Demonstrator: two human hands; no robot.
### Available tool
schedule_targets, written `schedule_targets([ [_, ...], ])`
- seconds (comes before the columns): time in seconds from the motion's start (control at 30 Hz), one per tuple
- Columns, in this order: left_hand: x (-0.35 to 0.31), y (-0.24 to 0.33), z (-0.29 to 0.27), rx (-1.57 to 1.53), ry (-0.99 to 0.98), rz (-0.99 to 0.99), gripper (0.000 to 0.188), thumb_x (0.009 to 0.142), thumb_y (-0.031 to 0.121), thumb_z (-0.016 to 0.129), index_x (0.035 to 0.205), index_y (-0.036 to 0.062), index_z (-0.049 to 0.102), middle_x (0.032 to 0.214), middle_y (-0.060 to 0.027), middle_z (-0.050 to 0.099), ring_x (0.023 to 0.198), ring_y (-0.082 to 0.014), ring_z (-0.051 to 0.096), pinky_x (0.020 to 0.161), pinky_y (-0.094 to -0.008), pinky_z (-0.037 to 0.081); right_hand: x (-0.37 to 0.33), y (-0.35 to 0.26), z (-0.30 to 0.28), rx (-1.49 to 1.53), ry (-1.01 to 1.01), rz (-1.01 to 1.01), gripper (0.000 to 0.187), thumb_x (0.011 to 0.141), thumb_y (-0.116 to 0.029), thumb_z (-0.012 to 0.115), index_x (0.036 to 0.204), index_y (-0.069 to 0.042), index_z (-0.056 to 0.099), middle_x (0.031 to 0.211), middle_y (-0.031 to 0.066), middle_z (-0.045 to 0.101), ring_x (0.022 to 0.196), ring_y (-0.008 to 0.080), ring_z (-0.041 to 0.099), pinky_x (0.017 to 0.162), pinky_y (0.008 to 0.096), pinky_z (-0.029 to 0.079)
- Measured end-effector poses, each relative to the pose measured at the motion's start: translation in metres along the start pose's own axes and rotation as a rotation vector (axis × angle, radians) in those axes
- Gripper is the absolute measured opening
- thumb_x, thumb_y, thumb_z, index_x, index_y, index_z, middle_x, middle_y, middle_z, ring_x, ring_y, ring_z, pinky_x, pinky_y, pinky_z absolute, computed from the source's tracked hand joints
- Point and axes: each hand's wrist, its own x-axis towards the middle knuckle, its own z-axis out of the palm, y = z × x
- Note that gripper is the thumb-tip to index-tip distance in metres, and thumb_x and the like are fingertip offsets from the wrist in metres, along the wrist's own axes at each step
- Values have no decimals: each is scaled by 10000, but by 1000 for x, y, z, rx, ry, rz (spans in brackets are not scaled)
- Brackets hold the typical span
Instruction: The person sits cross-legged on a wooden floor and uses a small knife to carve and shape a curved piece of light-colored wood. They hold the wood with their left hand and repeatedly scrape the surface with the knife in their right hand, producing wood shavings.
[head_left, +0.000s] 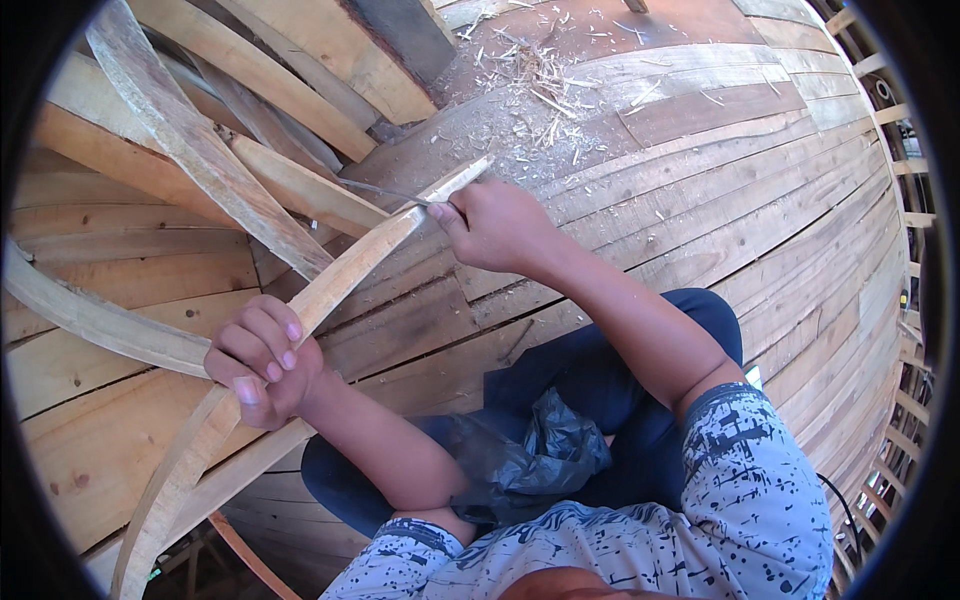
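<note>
Currently, in the head view, the left hand (265, 360) is clasping a curved wooden strip (365, 255) partway along its length, at the left of the scene. The right hand (500, 225) is working well apart from it, near the strip's far end. Its fingers are curling around a thin-bladed tool (385, 191), whose handle they are hiding. The blade is extending left across the strip, which is rising from the near left toward the middle of the plank floor (700, 200).

Principal hazard: the right thumb is lying just beside the blade and the wood. A slip, caused by a knot or a change of grain, could be bringing the edge against it. Secondary hazard: only the left hand is visibly steadying the strip; if that grip is loosening, the curved piece could be rolling and the cut running too deep at the slender far end. A rough curved timber (190, 130) is lying close on the left and could be obstructing the blade tip. Shavings (535, 70) are littering the far planks, possibly reducing footing.
</note>
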Motion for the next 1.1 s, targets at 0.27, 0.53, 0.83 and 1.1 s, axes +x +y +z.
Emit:
schedule_targets([
  [0.27,6,-4,10,-19,-141,7,189,881,190,594,719,185,497,664,39,429,604,-105,456,651,-301,399,7,11,-8,-3,-46,73,505,1016,-394,444,831,7,690,782,253,670,810,439,664,769,543,508],
  [0.53,1,-1,13,-14,-110,-9,229,884,202,617,710,175,472,663,32,427,604,-111,465,639,-306,405,-7,0,-13,0,-18,6,494,998,-408,479,784,-17,693,753,234,658,776,439,654,728,536,511],
  [0.83,4,-3,13,-19,-133,15,185,901,198,597,743,151,514,682,19,467,609,-125,485,647,-315,423,3,10,-19,16,-84,60,512,994,-434,496,759,-18,681,723,232,652,749,437,654,707,528,506],
  [1.1,11,18,25,52,-75,45,145,895,143,615,789,119,518,672,0,493,566,-125,511,593,-303,478,4,14,-12,57,-178,41,501,1003,-419,474,812,-6,686,786,251,667,803,437,661,761,540,506],
])
